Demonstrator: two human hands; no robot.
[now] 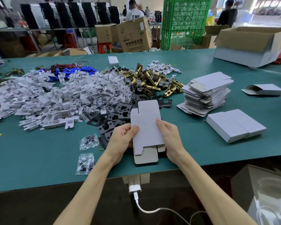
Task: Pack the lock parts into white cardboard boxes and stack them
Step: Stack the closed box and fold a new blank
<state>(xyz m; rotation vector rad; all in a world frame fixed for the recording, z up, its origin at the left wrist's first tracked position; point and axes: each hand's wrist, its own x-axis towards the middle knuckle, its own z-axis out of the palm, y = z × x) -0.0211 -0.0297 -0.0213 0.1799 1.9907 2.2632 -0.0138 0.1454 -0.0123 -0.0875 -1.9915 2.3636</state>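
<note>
Straight behind the hands, a spill of black plates (117, 115), partly hidden by the flat white box (146, 127). Further back, brass latches (152, 78). To the left, a heap of clear screw bags (96, 93) and a broad drift of white inserts (39, 101). Two loose bags (88, 142) just left of the left wrist. To the right, a stack of flat blanks (206, 93), then two closed boxes (235, 125) side by side.

Bare green table (39, 159) along the near edge on both sides of the arms, wider on the left.

Flat white box held over the near edge, end flaps unfolded. Left hand (120, 140) pinching its left side, thumb on top. Right hand (170, 138) gripping its right side, thumb on top, fingers underneath.
</note>
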